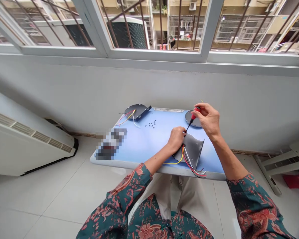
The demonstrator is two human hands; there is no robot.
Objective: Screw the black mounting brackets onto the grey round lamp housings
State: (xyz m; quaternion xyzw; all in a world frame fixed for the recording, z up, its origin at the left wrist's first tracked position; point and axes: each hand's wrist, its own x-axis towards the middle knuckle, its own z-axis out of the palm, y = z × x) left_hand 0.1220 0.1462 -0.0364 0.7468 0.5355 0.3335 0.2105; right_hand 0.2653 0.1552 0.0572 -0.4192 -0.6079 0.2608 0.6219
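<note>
My right hand point(209, 119) is closed around the red handle of a screwdriver point(195, 114), whose dark shaft slants down and left. The tip ends beside the fingers of my left hand point(176, 138), at the far edge of a dark grey metal bracket plate point(193, 146). My left hand grips that plate's left side; its fingertips are partly hidden. Yellow, white, red and black wires point(186, 157) come out through a hole in the plate and hang over the table's near edge. Whether a screw sits under the tip is too small to tell.
The small blue table point(139, 142) stands against the wall below a barred window. A round dark plate with wires point(137, 111) lies at its far left, another round plate point(193, 123) at far right. Several small screws point(151, 124) lie between. A blurred patch point(112, 144) covers the left side.
</note>
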